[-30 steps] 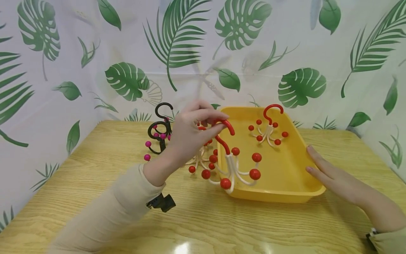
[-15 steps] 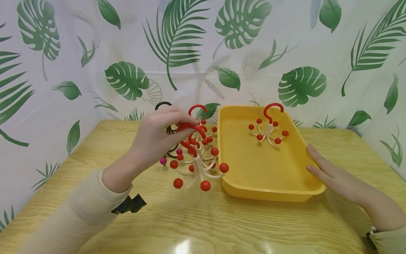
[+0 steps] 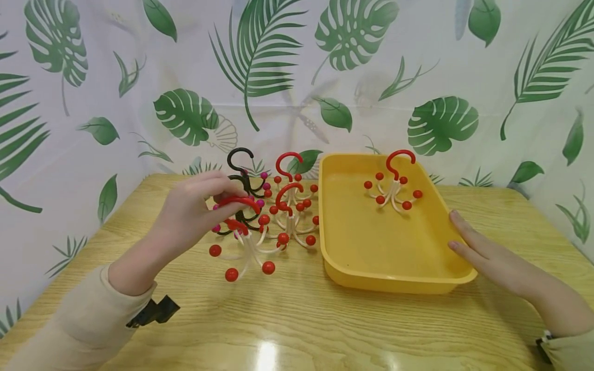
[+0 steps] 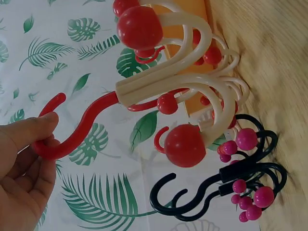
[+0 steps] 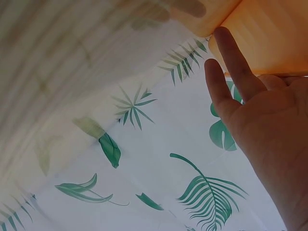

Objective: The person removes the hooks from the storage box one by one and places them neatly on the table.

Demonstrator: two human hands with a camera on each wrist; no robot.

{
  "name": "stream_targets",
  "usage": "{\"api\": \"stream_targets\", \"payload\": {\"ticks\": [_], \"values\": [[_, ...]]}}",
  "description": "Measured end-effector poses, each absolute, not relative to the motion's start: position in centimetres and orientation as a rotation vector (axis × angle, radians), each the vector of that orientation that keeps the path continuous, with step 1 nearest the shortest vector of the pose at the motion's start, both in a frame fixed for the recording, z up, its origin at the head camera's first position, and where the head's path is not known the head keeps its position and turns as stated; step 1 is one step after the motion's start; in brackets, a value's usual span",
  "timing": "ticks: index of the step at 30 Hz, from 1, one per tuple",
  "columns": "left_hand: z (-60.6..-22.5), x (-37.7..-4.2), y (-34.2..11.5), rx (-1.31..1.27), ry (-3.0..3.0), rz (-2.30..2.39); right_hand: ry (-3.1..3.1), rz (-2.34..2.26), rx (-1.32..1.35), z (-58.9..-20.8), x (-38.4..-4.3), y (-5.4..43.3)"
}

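Note:
My left hand (image 3: 185, 221) pinches the curved red hook of a red-and-white claw hanger (image 3: 248, 245) between thumb and fingers. Its pale arms, tipped with red balls, hang below the hook over the table. In the left wrist view, thumb and fingers of the left hand (image 4: 31, 168) meet on the hook of this hanger (image 4: 166, 82). On the right, my right hand (image 3: 496, 263) rests straight fingers against the outer wall of a yellow tray (image 3: 399, 283). The right wrist view has those fingers of the right hand (image 5: 269, 110) extended along the tray (image 5: 269, 43).
One red-and-white hanger (image 3: 394, 190) stands in the tray. Left of the tray, two more red-and-white hangers stand on the wooden table (image 3: 297, 319), the nearer one (image 3: 291, 222) in front. Black hangers with pink balls (image 4: 231, 178) stand beside them, partly behind my left hand.
My left hand has carried the held hanger leftward, from over the tray's left edge to over the table in front of the black hangers. The right hand and tray stay put.

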State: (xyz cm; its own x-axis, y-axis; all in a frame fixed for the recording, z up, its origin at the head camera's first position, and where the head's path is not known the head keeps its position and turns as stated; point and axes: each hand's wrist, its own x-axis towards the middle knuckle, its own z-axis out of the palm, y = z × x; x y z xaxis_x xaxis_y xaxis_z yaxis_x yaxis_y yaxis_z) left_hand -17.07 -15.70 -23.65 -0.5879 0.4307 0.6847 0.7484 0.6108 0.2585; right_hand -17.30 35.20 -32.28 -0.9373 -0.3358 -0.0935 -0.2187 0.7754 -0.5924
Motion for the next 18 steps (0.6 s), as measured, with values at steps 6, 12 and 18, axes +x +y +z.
{"api": "stream_targets", "payload": {"ticks": [6,12,18], "values": [[-24.3,-17.6,-17.2,-0.928,-2.279,-0.682,2.773,-0.890,-0.429,-32.4,-17.4,35.3],[-24.9,-18.2,-17.9,-0.934,-2.320,-0.684,2.770,-0.889,-0.414,-32.5,-17.4,35.3],[-25.6,-18.5,-18.4,-0.901,-2.397,-0.686,2.767,-0.895,-0.426,-32.4,-17.4,35.2]]}}
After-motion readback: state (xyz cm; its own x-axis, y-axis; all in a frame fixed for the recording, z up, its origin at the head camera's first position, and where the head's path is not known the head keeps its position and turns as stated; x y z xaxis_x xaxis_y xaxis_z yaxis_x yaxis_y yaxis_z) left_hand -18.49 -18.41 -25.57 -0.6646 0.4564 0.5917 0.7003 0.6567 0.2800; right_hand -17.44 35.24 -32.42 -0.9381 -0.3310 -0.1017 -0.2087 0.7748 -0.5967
